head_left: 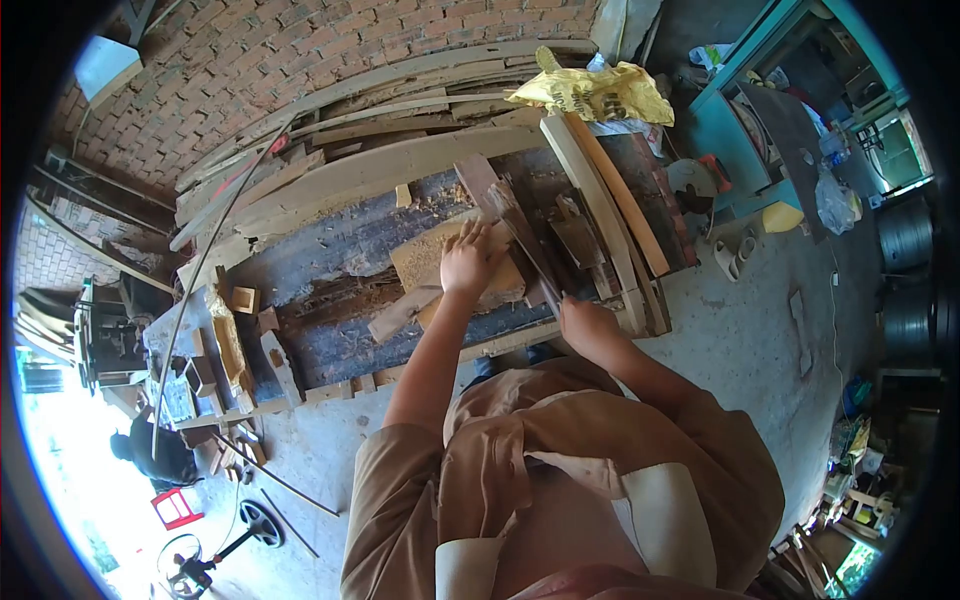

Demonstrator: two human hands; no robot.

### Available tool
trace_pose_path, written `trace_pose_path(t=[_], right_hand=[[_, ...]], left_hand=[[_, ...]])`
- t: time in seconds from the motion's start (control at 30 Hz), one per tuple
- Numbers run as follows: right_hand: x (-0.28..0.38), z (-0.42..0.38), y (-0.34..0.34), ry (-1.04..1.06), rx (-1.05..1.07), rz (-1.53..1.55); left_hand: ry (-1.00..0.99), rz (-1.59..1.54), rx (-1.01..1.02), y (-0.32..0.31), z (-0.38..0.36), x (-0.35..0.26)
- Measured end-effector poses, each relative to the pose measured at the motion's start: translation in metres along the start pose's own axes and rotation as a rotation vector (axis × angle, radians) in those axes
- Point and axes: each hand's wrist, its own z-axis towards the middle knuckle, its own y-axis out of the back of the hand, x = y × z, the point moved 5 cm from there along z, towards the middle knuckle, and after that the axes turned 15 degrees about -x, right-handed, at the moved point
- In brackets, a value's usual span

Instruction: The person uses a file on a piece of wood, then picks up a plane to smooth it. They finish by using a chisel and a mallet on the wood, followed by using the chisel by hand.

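Observation:
My left hand (470,262) lies flat with fingers spread on a light wooden piece (405,312), which slants over a sawdust-covered block (422,256) on the workbench. To its right, my right hand (588,325) is closed round the near end of a long, dark brown strip (530,238). The strip's far end reaches up beside my left fingertips, near a reddish-brown board (475,178). What kind of tool or piece the strip is, I cannot tell. My right fingers partly hide its near end.
Long pale and orange-brown planks (618,190) lie at the bench's right end. A yellow sack (598,92) rests on stacked boards by the brick wall (330,60). Small wooden blocks (245,299) sit at the left end, and a thin rod (212,245) crosses there. Sandals (735,258) lie on the floor.

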Motion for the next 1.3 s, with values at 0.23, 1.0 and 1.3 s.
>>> trace_pose_path(t=[0.23,1.0,1.3], right_hand=[[0.001,0.03,-0.002,-0.026,0.112,-0.031],[-0.013,0.013,-0.003,-0.067,0.136,-0.065],[0.026,0.139,-0.051,0.018,0.067,-0.009]], left_hand=[[-0.011,0.136,-0.059,0.007,0.009,0.008],[-0.016,0.116,0.004,0.002,0.016,0.011],[-0.011,0.063,-0.082,0.003,0.016,0.013]])
